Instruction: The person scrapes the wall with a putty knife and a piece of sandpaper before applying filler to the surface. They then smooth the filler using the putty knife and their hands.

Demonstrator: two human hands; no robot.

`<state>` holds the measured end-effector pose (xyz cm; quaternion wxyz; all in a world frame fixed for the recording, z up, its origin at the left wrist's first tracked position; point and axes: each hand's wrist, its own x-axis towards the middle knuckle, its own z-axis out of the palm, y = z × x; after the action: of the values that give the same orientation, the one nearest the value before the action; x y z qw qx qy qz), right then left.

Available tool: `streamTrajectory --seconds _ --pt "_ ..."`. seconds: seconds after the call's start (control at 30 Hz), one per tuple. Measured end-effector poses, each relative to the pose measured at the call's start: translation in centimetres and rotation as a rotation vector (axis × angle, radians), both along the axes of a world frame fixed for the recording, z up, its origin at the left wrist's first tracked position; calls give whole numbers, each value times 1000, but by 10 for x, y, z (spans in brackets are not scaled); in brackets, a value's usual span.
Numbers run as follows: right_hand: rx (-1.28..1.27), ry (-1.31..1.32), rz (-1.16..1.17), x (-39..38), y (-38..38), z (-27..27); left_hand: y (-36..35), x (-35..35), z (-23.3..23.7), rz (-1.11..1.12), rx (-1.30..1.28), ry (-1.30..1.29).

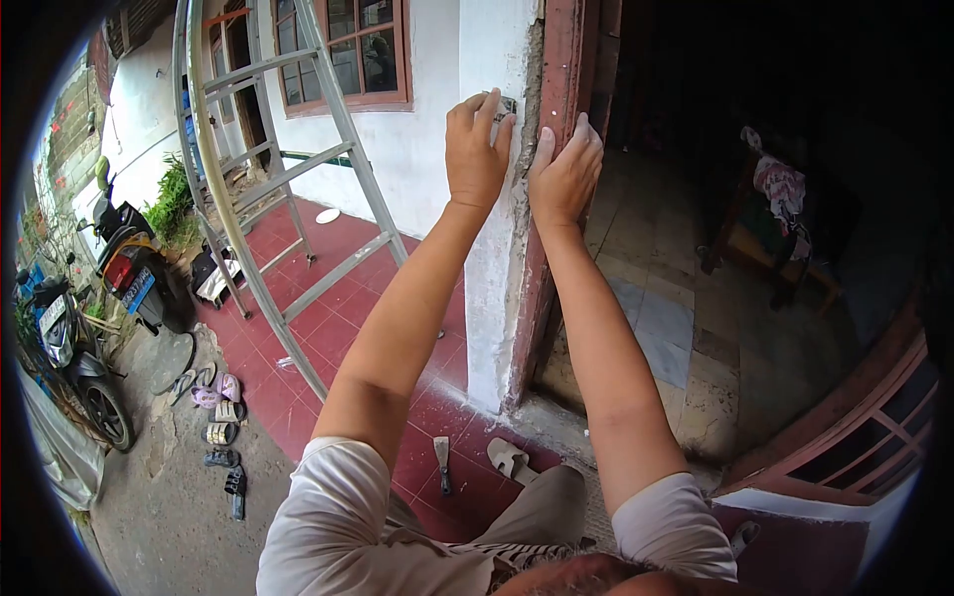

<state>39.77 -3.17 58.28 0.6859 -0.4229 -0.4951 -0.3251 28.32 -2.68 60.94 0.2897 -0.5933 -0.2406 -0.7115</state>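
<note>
Both bare arms reach up to the edge where a white plastered wall [487, 298] meets a worn reddish-brown door frame [558, 70]. My left hand [478, 149] is at the wall's corner, its fingers bent around a small dark-grey piece [508, 105] that is mostly hidden. On the door frame rests my right hand [566, 177], fingers stretched upward and thumb apart, with nothing visible in it. Rough, bare plaster [521, 199] runs down between wall and frame. Pale dust marks the fingertips. On the red tiles below lies a scraper [442, 465] with a dark handle.
An aluminium stepladder [348, 260] stands at the left on red tiles. Sandals [221, 434] and two motorbikes [139, 263] are farther left. Right of the frame, a dark doorway shows a tiled floor [661, 328]. A beige shoe [509, 459] is below.
</note>
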Motion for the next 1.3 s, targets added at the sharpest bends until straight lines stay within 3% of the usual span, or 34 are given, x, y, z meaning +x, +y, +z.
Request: streamTrajectory --seconds 0.13,0.47,0.7,1.0,1.17,1.3 --pt "-12 5 -6 0 1 -1 -3 4 -1 -37 -34 13" --pt "9 -2 -54 -3 1 0 2 0 73 22 107 131" --pt "14 -7 -59 -3 3 -1 3 -15 30 13 106 227" --pt "34 -16 -71 -2 8 0 19 -8 84 -3 186 179" --pt "46 -9 -70 -3 7 -2 10 -17 34 -20 106 241" --pt "48 -10 -63 -3 6 0 10 -17 37 -4 113 238"
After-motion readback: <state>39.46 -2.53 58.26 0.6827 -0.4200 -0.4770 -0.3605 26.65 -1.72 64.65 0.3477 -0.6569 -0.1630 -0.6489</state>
